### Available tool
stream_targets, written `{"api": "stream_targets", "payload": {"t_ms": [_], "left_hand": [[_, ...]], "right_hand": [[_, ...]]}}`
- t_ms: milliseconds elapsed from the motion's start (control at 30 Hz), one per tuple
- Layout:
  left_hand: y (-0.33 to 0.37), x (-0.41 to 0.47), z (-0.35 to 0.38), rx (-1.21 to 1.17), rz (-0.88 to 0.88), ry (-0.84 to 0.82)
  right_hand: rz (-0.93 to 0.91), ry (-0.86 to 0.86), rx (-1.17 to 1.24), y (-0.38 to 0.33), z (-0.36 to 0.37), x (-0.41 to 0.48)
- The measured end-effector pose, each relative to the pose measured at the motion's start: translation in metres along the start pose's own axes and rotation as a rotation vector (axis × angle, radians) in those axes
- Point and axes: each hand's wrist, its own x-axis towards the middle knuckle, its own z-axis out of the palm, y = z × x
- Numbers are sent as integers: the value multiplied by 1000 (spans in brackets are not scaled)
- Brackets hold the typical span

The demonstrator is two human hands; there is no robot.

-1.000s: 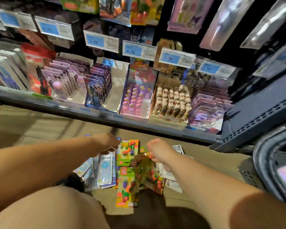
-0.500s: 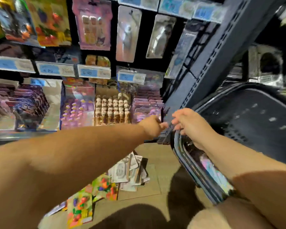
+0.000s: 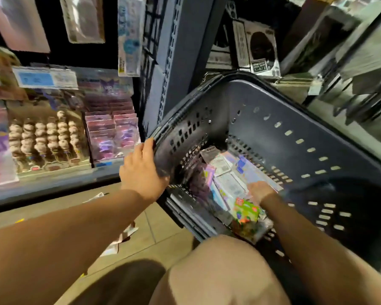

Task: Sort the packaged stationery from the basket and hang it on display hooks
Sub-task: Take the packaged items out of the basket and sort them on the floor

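The right hand [image 3: 261,191], at the rim half a second ago, now reaches down into the tilted basket [image 3: 295,119], forearm stretched past the knee [image 3: 218,271]. Its fingers are lost among the packs, so its hold cannot be told. The packaged stationery [image 3: 227,183] lies flat just left of it, long sides running toward the far wall. The left hand [image 3: 143,170] grips the basket's rim beside the shelf [image 3: 53,186].

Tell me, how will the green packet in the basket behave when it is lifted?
The green packet looks flat and thin, so probably light and slightly bendable. Its surface seems glossy, so perhaps slippery. It lies on other packets in the basket, so it may slide when nudged.
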Motion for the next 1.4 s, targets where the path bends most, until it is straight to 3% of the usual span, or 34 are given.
{"api": "stream_targets", "payload": {"t_ms": [67, 133, 200, 300, 400, 467, 667, 767, 867, 1000, 1133, 1400], "left_hand": [[1, 1, 5, -7, 7, 2], [0, 1, 8, -35, -25, -11], [0, 2, 12, -73, -33, 6], [-1, 2, 16, -291, 5, 33], [-2, 1, 17, -423, 20, -14], [-2, 1, 18, -441, 29, -16], [-1, -6, 26, -383, 44, 2], [-6, -8, 28, -345, 61, -6], [-7, -7, 27, -330, 70, 6], [-6, -1, 25, -333, 72, 10], [-4, 9, 25, -353, 112, 1], [-17, 19, 31, -320, 175, 74]], "right_hand": [[6, -51, -24, 31, 10, 13], [199, -93, 264, 54, 17, 21], [247, -81, 359, 77, 25, 23], [198, -43, 88, 103, 36, 28], [252, 19, 60, 112, 41, 29], [277, 64, 49, 119, 47, 35], [336, -26, 26, 122, 62, 41], [399, 90, -115, 100, 67, 39], [209, 200, -112, 67, 70, 43], [19, 80, 55, 11, 85, 58], [131, -156, 394, -40, 111, 72], [318, 5, 554, -110, 160, 107]]}}
